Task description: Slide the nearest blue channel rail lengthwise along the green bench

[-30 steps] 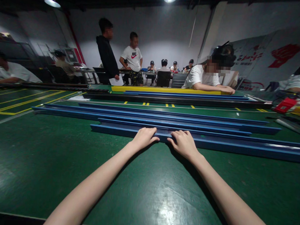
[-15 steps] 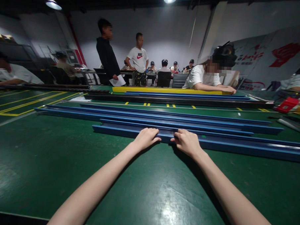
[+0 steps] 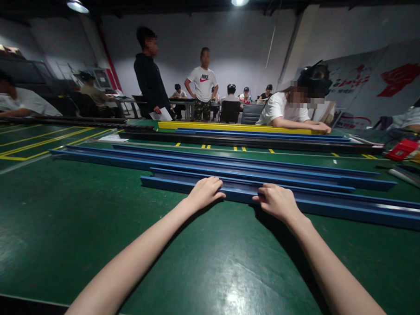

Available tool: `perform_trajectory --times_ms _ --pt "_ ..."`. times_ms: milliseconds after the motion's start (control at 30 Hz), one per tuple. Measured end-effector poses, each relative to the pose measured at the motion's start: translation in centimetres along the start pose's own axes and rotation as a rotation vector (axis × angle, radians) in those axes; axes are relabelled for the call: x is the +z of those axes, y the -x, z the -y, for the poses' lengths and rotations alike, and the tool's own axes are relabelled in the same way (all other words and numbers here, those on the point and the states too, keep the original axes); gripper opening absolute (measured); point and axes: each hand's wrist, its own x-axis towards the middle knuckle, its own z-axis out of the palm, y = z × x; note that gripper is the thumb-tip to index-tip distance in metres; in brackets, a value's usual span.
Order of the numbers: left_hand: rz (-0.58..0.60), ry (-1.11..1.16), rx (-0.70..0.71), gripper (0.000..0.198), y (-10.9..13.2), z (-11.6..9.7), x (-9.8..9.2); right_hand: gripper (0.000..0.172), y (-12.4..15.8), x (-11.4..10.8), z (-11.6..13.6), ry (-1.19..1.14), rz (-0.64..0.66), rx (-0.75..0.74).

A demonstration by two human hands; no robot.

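Several long blue rails lie side by side across the green table point(image 3: 71, 225). Both my hands rest on the nearest blue rail point(image 3: 350, 211). My left hand point(image 3: 205, 193) grips its near edge with fingers curled over the top. My right hand point(image 3: 277, 202) grips the same rail a little to the right, fingers wrapped over it. A second blue rail point(image 3: 230, 170) lies just behind, and a longer one point(image 3: 98, 156) reaches far to the left.
Behind the blue rails lie a black rail point(image 3: 252, 142) and a yellow rail point(image 3: 232, 128). A person in white leans on the far table edge at right. Two people stand at the back. A red object point(image 3: 401, 149) sits at far right.
The nearest blue rail has slid to the right. My right hand moved right along with it; my left hand stayed almost where it was.
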Motion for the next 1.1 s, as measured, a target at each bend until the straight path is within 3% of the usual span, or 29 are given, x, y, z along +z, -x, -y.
perform_trajectory --times_ms 500,800,1100 --pt "-0.032 0.035 -0.058 0.027 0.1 0.1 0.2 0.028 -0.1 0.2 0.7 0.028 -0.056 -0.059" --pt "-0.048 0.051 -0.065 0.027 0.1 0.1 0.3 0.034 -0.1 0.6 1.2 0.001 -0.025 -0.087" --pt "-0.045 0.062 -0.071 0.026 0.0 0.0 0.4 0.033 -0.7 1.6 2.4 -0.095 -0.091 -0.21"
